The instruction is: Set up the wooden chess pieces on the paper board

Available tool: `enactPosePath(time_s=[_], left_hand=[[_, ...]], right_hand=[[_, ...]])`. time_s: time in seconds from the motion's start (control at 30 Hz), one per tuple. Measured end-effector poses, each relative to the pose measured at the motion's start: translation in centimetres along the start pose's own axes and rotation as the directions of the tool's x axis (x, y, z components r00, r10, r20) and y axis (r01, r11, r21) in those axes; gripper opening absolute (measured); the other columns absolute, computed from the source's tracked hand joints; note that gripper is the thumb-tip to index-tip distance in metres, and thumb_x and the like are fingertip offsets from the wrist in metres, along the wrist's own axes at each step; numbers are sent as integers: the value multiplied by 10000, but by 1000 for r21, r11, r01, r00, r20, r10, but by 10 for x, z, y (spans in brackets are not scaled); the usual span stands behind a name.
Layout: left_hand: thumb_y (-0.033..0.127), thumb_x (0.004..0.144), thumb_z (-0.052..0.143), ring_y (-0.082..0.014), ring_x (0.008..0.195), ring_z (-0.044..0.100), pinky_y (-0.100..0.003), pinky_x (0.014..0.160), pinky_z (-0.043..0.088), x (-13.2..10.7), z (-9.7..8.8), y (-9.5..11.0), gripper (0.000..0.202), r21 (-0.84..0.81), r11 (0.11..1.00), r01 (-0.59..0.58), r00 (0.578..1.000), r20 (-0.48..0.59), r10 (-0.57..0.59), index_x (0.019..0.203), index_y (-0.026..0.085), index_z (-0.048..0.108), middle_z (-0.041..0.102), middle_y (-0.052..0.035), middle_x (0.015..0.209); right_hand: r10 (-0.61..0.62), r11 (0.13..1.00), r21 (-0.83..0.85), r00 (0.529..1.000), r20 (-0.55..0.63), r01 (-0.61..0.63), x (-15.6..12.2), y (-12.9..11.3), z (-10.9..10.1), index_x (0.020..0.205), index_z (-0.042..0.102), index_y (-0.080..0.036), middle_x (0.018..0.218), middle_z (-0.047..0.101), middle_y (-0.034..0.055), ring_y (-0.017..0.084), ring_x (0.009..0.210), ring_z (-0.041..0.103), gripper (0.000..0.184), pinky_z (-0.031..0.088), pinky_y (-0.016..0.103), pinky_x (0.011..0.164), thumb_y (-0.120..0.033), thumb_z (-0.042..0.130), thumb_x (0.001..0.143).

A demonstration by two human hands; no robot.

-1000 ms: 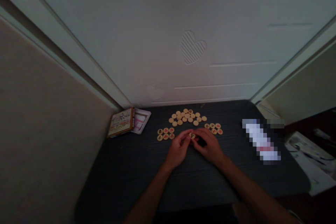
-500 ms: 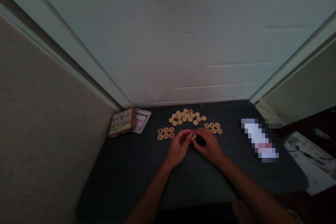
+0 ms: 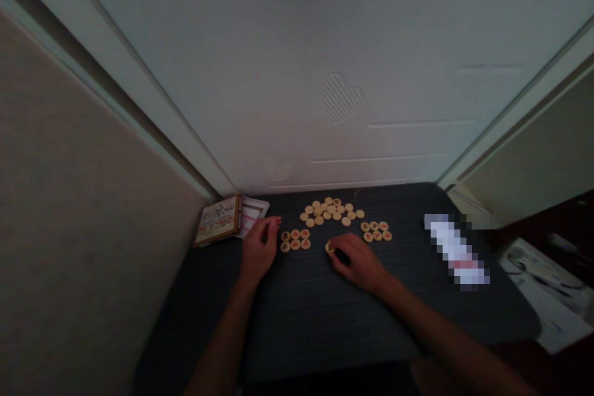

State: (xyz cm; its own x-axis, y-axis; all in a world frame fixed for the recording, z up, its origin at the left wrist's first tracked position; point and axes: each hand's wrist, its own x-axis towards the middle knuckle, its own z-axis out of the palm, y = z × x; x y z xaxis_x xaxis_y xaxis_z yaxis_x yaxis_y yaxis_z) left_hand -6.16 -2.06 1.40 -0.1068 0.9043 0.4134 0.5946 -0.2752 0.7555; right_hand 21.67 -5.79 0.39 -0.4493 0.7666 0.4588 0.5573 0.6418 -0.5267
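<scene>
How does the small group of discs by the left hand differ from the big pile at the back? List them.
The small group has about six discs; the big pile has many more. The small group sits in two tidy rows; the big pile is a loose scatter. The small group shows red or dark marks; the big pile looks mostly plain. Both are pale round discs flat on the dark table.

A dark desk (image 3: 325, 322) fills the lower middle of the frame. At its upper left corner lies a small picture box (image 3: 217, 228), with a white leaflet (image 3: 254, 215) touching its right side. Behind the desk stands a pale door (image 3: 288, 62) embossed with a large striped heart (image 3: 342, 97) and a smaller heart (image 3: 277, 169) lower left. On the desk's right lies a blurred white item (image 3: 457, 250), and printed papers (image 3: 542, 284) lie at the far right.
</scene>
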Motion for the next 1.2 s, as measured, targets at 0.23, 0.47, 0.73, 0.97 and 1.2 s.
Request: enactPosePath(time_s=[0.23, 0.47, 0.73, 0.97, 1.2], left_hand=[[352, 1043, 433, -238, 1069, 664, -422, 992, 513, -11, 13, -5, 302, 5, 999, -54, 998, 21, 54, 1114, 200, 685, 711, -88, 1114], [392, 1071, 338, -226, 974, 699, -391, 860, 574, -8, 12, -15, 386, -37, 998, 40, 999, -32, -42, 1127, 195, 665, 726, -92, 1057], [422, 1061, 374, -234, 980, 701, -399, 855, 574, -9, 14, -16, 374, -68, 994, 82, 996, -11, -83, 1115, 204, 673, 727, -94, 1066], [358, 1050, 416, -242, 1033, 672, -422, 950, 525, -9, 12, -12, 302, 29, 999, -25, 1000, -2, 25, 1097, 209, 674, 715, -86, 1072], [314, 1036, 437, -244, 1063, 639, -421, 981, 495, -9, 11, -3, 261, 92, 986, -138, 990, 42, 134, 1098, 211, 669, 696, -82, 1077]], right_hand=[[-18, 997, -74, 997, 72, 23, 30, -2, 17, 1080, 631, -212, 1069, 725, 87, 253, 1026, 640, 148, 512, 431, 940, -184, 613, 936], [-21, 998, -63, 996, 87, 26, 30, 0, 20, 1099, 644, -223, 1100, 733, 76, 247, 1073, 631, 176, 496, 424, 953, -183, 634, 927], [-27, 998, -54, 994, 103, 33, 29, 0, 20, 1134, 649, -222, 1127, 730, 75, 250, 1101, 625, 201, 494, 428, 957, -232, 644, 934], [-11, 1000, -16, 999, 52, 12, 28, -2, 17, 1142, 648, -227, 1153, 720, 75, 238, 1070, 638, 194, 504, 420, 952, -205, 594, 956], [-22, 1000, -16, 997, 74, 23, 29, 1, 18, 1144, 678, -230, 1106, 731, 67, 235, 1056, 640, 210, 505, 425, 962, -195, 607, 949]])
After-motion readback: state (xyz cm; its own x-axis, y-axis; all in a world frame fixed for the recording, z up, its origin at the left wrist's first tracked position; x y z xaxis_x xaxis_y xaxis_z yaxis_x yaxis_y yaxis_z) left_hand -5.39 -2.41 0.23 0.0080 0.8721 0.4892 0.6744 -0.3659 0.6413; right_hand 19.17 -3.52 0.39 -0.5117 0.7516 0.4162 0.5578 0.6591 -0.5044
